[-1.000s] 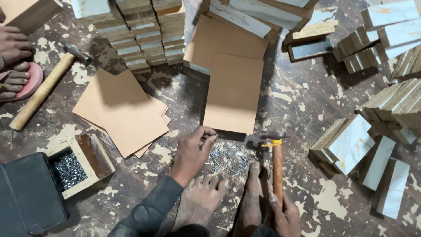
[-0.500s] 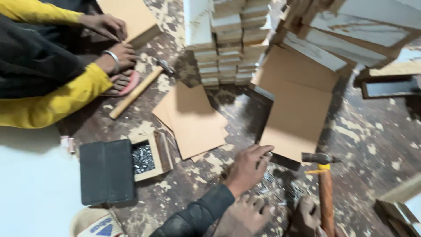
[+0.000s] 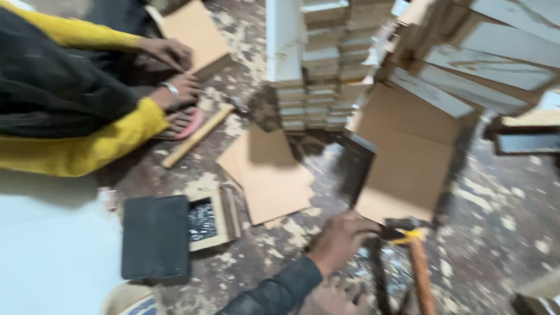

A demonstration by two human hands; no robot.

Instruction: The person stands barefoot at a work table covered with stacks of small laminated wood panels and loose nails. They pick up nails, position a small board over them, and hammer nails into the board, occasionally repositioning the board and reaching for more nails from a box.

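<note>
My left hand (image 3: 341,238) reaches forward from a dark sleeve, its fingers curled at the near edge of a brown board (image 3: 408,169) that lies on the floor. Blur hides whether the fingers grip that board. Just right of the hand a hammer (image 3: 417,262) with a wooden handle and a yellow band stands with its dark head (image 3: 402,224) near the board's edge. My right hand is out of the picture. Shiny nails (image 3: 373,274) are scattered on the floor below the hand. A bare foot (image 3: 332,297) shows at the bottom edge.
Another person in yellow sleeves (image 3: 76,146) sits at the left, hands on a board (image 3: 195,32), one foot in a pink sandal (image 3: 185,121). A second hammer (image 3: 195,135), loose brown boards (image 3: 271,175), an open nail box (image 3: 204,220) and stacked blocks (image 3: 326,70) lie around.
The view has swung left and come closer, bringing the other person and a white surface into sight. My left hand has moved from the nails up to the board's near edge.
</note>
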